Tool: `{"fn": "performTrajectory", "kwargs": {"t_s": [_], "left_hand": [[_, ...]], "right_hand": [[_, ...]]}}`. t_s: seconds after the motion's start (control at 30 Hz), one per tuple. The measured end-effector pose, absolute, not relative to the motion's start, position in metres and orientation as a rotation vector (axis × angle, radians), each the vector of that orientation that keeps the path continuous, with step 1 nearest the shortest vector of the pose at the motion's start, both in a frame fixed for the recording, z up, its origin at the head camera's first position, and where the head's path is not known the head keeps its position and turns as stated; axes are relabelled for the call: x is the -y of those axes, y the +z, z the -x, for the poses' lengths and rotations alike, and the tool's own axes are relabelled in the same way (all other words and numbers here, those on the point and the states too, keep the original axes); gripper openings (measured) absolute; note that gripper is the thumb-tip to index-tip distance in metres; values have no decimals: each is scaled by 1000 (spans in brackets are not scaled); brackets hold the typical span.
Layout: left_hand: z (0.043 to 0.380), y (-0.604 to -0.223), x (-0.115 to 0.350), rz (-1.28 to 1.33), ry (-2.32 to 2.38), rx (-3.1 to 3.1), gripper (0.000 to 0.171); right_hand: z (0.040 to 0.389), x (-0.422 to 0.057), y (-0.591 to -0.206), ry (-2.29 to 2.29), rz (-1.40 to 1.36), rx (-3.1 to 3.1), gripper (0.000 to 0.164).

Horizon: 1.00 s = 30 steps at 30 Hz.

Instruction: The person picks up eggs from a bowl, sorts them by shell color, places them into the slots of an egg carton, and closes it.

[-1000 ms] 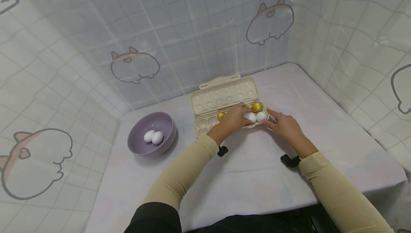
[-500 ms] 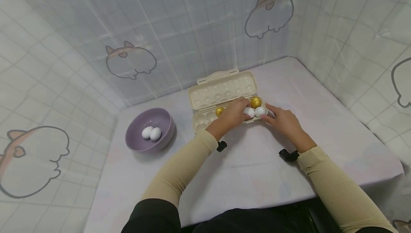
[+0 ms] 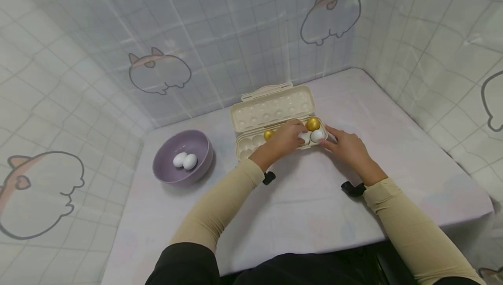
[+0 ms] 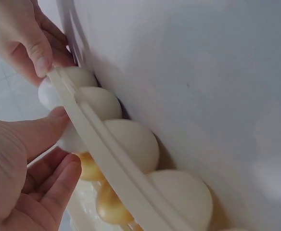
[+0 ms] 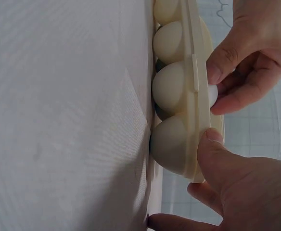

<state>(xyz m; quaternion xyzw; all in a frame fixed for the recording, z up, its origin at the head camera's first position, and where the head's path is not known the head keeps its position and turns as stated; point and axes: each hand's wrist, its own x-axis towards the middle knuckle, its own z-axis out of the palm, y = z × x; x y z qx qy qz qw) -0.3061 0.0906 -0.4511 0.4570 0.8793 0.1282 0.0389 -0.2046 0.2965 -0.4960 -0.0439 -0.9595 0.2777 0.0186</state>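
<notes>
A cream plastic egg carton (image 3: pixel 272 107) lies with its lid tilted back. My left hand (image 3: pixel 284 139) reaches over its near row and pinches a white egg (image 5: pixel 212 95) between thumb and fingers. At the carton's right end, my right hand (image 3: pixel 351 152) grips the rim, thumb on the near side. Beside that thumb sits another white egg (image 3: pixel 318 136), with a gold egg (image 3: pixel 312 124) behind it. A second gold egg (image 3: pixel 268 135) shows left of my left hand, near bare cups. Under the left hand, the left wrist view shows more gold (image 4: pixel 112 204). My left hand hides the middle cups.
A purple bowl (image 3: pixel 165 168) with two white eggs (image 3: pixel 185 161) stands left of the carton. A pale cloth (image 3: pixel 306 219) covers the table. Tile-patterned curtains with cartoon animals hang behind and on both sides.
The white egg in my left hand looks a little lower in the carton and more covered by the fingers. My right hand keeps its grip. The head view has shifted slightly.
</notes>
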Motion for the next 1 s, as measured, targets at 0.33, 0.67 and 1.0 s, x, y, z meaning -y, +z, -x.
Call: {"fn": "performTrajectory", "kwargs": {"t_s": [0.33,0.67,1.0], "left_hand": [[318,-439,-38,-1217,577,-2793,46],[336,-425,44,-1027,709,-2940,52],[346,-399,147,-638,729,-3092,53]], "right_hand": [[204,-291,-489,880,124,3002,75],[199,-293,-492,892,141,2993,78],[199,-291,-489,888,150,3030,81]]}}
